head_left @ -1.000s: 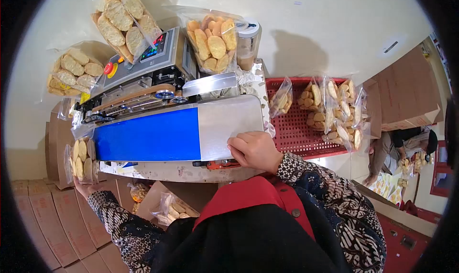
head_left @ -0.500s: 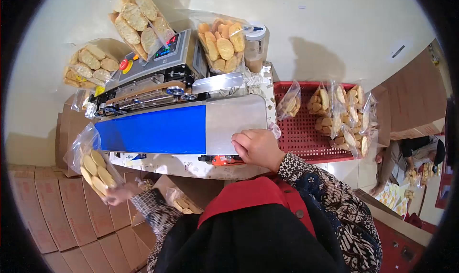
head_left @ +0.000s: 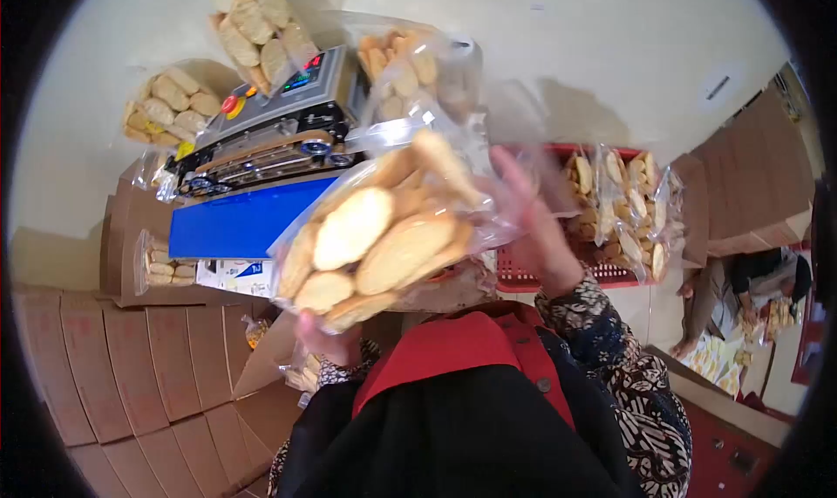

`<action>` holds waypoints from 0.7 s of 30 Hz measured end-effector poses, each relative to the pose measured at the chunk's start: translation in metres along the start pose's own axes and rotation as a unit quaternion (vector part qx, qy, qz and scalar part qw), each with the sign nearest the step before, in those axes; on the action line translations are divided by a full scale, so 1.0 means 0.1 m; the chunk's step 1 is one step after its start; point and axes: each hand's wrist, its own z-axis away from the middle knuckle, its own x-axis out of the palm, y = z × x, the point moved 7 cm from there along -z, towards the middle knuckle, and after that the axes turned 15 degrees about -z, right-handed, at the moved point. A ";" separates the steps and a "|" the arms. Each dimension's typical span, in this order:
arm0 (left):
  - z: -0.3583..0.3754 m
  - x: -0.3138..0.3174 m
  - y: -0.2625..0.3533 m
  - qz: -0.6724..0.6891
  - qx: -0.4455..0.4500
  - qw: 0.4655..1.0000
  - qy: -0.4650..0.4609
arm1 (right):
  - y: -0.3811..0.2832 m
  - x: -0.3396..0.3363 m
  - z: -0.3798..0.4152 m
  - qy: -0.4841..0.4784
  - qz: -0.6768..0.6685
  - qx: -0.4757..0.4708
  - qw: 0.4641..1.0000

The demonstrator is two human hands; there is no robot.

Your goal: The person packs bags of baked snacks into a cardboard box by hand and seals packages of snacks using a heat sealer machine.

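Observation:
A clear plastic bag of bread slices is held up close in front of me, tilted, over the sealing machine's conveyor. My left hand grips its lower corner from beneath. My right hand, smeared by motion, is at the bag's loose plastic end on the right, and I cannot tell whether its fingers grip the film. Behind the bag, the blue conveyor belt shows on the left; its metal end plate is hidden. The sealing machine stands along the belt's far side.
Filled bags lean on the machine, including a rear bag and a left bag. To the right, a red crate holds several bags. Cardboard cartons line the lower left. Another person works at far right.
My left hand has brought the bread bag from the far left to the middle, over the conveyor. My right hand has lifted off the metal plate and moved right and up.

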 end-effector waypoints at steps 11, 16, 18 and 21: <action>-0.20 0.60 0.24 -0.192 0.111 0.968 -0.115 | -1.35 -1.03 1.05 0.314 0.692 -0.065 0.647; -0.05 0.61 0.17 -0.183 0.085 0.974 -0.098 | -0.34 -3.10 1.45 0.444 0.619 -0.034 0.647; -0.03 0.49 0.16 -0.192 0.096 0.969 -0.123 | 0.12 -3.21 1.52 0.488 0.567 -0.044 0.662; -0.02 0.48 0.25 -0.218 0.128 0.961 -0.112 | 0.76 -3.10 1.61 0.401 0.675 -0.052 0.617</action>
